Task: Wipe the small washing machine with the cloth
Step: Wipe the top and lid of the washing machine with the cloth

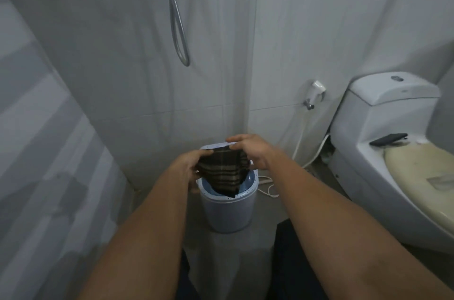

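A small round washing machine [228, 213], pale blue-grey with its lid up, stands on the floor against the tiled wall. Above its open tub hangs a dark plaid cloth [224, 172], brown and black. My left hand [189, 167] grips the cloth's left edge. My right hand [253, 151] holds its upper right corner, fingers curled over the top. The cloth hides most of the tub opening and part of the raised lid.
A white toilet [383, 152] stands at the right, a dark phone [388, 139] lying on its ledge. A bidet sprayer [315, 93] hangs on the wall with its hose and a white cord [269, 188] trailing on the floor. A shower hose [180, 36] hangs above.
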Motion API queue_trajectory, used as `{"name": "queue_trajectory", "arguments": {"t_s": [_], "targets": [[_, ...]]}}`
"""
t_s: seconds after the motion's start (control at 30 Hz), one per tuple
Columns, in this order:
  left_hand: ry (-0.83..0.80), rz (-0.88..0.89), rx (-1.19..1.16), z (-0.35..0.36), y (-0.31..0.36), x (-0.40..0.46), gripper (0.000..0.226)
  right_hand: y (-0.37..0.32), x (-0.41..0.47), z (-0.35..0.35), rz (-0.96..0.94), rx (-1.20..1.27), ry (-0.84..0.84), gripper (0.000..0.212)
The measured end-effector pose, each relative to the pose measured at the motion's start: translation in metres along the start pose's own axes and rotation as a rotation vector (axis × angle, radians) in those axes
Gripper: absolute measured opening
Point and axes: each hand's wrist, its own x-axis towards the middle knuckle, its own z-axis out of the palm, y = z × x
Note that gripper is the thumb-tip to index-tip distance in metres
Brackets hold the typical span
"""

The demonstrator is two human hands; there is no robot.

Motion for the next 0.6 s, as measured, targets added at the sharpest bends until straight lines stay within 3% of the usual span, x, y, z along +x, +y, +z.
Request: {"name": "queue_trajectory", "arguments": {"t_s": [0.13, 0.27, 0.33, 0.47, 0.6], "targets": [[-0.038, 0.064, 0.105, -0.003, -0.004, -0.006, 0.021, -0.010, -0.012, -0.005, -0.029, -0.026, 0.001, 0.033], [0.094, 0.411, 0.329, -0.002, -0.002, -0.002, 0.038, -0.021, -0.017, -0.008, -0.038, -0.069, -0.029, 0.034], [0.185, 0.535, 0.418, -0.005, 0.002, -0.001, 0.024, -0.027, -0.027, -0.010, -0.055, -0.122, -0.042, 0.035], [0.220, 0.715, 0.503, -0.010, 0.007, -0.014, 0.012, -0.031, -0.034, -0.014, -0.098, -0.505, -0.039, 0.058], [0.176, 0.788, 0.458, -0.011, 0.007, -0.033, 0.009, -0.029, -0.032, -0.012, -0.077, -0.770, -0.052, 0.031]]}}
